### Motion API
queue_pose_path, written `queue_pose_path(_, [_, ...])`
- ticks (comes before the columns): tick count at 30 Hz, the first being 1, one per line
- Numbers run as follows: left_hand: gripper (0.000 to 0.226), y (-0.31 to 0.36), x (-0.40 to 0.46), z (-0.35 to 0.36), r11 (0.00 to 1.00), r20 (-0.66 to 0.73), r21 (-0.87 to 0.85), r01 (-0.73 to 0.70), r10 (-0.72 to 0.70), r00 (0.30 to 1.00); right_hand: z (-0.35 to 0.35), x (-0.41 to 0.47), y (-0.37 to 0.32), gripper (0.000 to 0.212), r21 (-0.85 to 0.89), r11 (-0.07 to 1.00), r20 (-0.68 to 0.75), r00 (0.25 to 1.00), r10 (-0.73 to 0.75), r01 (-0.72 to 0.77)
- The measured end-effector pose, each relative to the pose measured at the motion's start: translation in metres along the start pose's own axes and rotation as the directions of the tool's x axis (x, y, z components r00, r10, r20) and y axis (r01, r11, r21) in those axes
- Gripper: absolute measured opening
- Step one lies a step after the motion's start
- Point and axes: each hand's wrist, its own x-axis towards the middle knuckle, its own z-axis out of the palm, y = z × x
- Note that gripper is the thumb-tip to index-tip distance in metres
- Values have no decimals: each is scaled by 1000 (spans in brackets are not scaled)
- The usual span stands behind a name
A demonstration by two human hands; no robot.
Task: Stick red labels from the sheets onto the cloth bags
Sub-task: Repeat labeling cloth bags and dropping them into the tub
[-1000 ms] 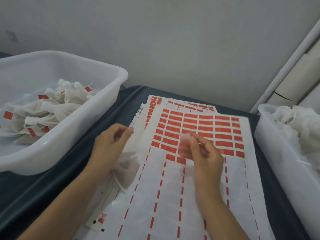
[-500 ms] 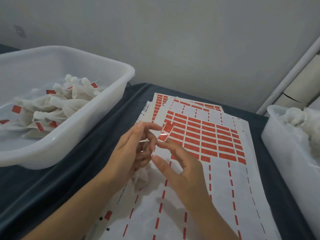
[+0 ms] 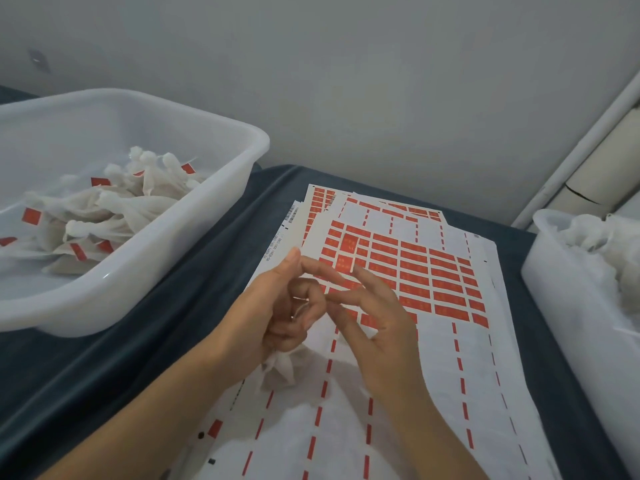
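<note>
A stack of label sheets lies on the dark blue tabletop, with rows of red labels on its far half and only backing paper on the near half. Over the sheets, my left hand grips a small white cloth bag whose end hangs below the palm. My right hand meets it from the right. It holds one peeled red label upright at its fingertips, just above my left index finger.
A white plastic bin at the left holds several cloth bags with red labels. Another white bin at the right edge holds white cloth bags. A grey wall and a white pipe stand behind.
My right hand lifted a label off the sheet and carried it left to my left hand. The left hand rose off the sheets with the bag.
</note>
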Motion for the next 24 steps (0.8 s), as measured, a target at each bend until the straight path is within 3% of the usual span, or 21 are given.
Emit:
queue_pose_path(2, [40, -1, 2, -1, 999, -58, 34, -18, 20, 998, -2, 1, 1, 7, -1, 1000, -42, 999, -12, 12])
queue_pose_path(4, [32, -5, 4, 0, 980, -132, 186, -66, 92, 987, -2, 1, 2, 5, -37, 999, -117, 992, -40, 36])
queue_pose_path(7, [32, -11, 8, 1, 854, -192, 516, -68, 192, 962, -1, 0, 3, 11, -136, 988, -259, 959, -111, 78])
queue_pose_path(9, [27, -14, 9, 1, 794, -174, 607, -49, 193, 966, -1, 0, 3, 16, -157, 985, -296, 948, -119, 74])
queue_pose_path(12, [23, -13, 8, 0, 819, -165, 573, -31, 152, 975, -3, 2, 1, 8, -77, 997, -272, 962, -7, -14])
queue_pose_path(16, [24, -13, 9, -2, 890, -238, 454, -36, 160, 958, -11, 4, -3, 30, 271, 960, -250, 957, 147, -76])
queue_pose_path(19, [20, -14, 9, -2, 891, -288, 451, -44, 193, 938, -22, 8, -3, 41, 412, 901, -247, 934, 258, -140])
queue_pose_path(24, [6, -16, 12, -4, 872, -318, 488, -31, 211, 924, -19, 8, -1, 26, 531, 806, -38, 942, 333, -263])
